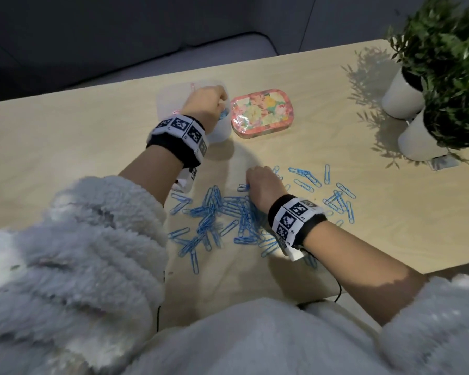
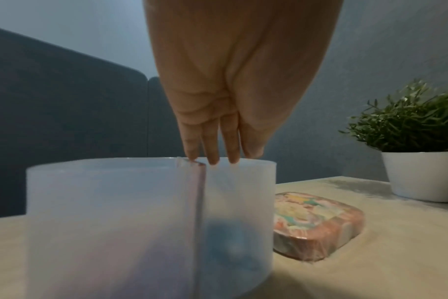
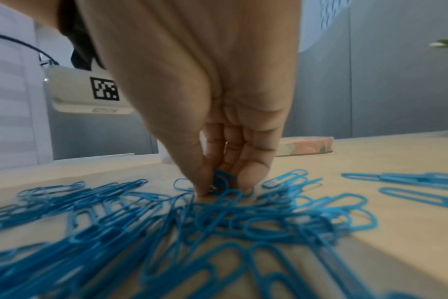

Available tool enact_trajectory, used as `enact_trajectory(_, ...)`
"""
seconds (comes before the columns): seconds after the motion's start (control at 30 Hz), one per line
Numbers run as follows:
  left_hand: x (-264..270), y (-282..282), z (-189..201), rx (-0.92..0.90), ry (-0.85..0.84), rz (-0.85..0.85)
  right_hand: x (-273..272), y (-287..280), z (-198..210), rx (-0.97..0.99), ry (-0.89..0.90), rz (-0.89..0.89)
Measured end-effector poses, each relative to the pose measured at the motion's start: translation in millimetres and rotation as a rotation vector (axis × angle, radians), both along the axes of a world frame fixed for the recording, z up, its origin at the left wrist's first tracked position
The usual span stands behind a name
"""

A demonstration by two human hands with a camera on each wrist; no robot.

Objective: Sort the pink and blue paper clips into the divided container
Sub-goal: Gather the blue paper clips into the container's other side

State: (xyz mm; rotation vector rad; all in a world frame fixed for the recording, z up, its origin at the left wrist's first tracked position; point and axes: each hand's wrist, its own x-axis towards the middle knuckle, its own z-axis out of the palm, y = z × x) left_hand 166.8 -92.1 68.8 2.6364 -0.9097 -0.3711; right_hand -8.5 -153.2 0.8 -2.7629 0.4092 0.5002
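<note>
The right hand (image 3: 212, 141) pinches a few blue clips (image 1: 214, 212) from the pile near the bench's (image 1: 336, 239) front edge. The left hand (image 2: 218, 131), fingers straight and empty, hangs over the container (image 2: 115, 212) toward the back edge. The pinch should lift straight up so tangled neighbours drop off.

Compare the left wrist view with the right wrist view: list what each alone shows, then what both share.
Only the left wrist view: the left hand with straight fingers over the translucent divided container, and a potted plant.
Only the right wrist view: the right hand pinching blue paper clips from the pile.
Both: the floral tin on the wooden table.
</note>
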Motion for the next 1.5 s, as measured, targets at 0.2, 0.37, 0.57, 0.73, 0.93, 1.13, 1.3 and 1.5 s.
enact_trajectory(0.2, -34.0, 45.5, -12.4, -0.343, -0.177, -0.027, 9.1, -18.5, 23.1, 0.238, -0.040, -0.089)
enact_trajectory(0.37, -78.9, 115.3, -41.0, -0.294, -0.166, 0.093, 64.6, -32.9, 69.4, 0.386, -0.256, -0.138)
enact_trajectory(0.57, -112.7, 171.4, -71.8, -0.046, 0.036, 0.041, 137.5, -32.2, 95.8, 0.243, -0.375, -0.132)
enact_trajectory(0.73, -123.3, 185.8, -73.6, 0.002, 0.052, 0.027, 134.0, -24.0, 91.1, 0.228, -0.461, -0.154)
enact_trajectory(0.93, -132.8, 181.3, -74.3, 0.037, 0.075, 0.089, 36.3, 17.3, 38.4, 0.337, -0.147, 0.194)
enact_trajectory(1.13, -136.2, 163.1, -69.8, 0.053, 0.079, 0.081, 11.3, 36.0, -0.7, 0.136, -0.011, 0.517)
enact_trajectory(1.3, -139.2, 148.5, -68.7, -0.021, 0.085, 0.067, 9.9, 44.1, -2.4, 0.008, -0.109, 0.615)
enact_trajectory(1.5, -134.2, 146.5, -72.4, -0.007, 0.118, 0.072, -0.8, 43.1, -11.3, 0.027, -0.231, 0.541)
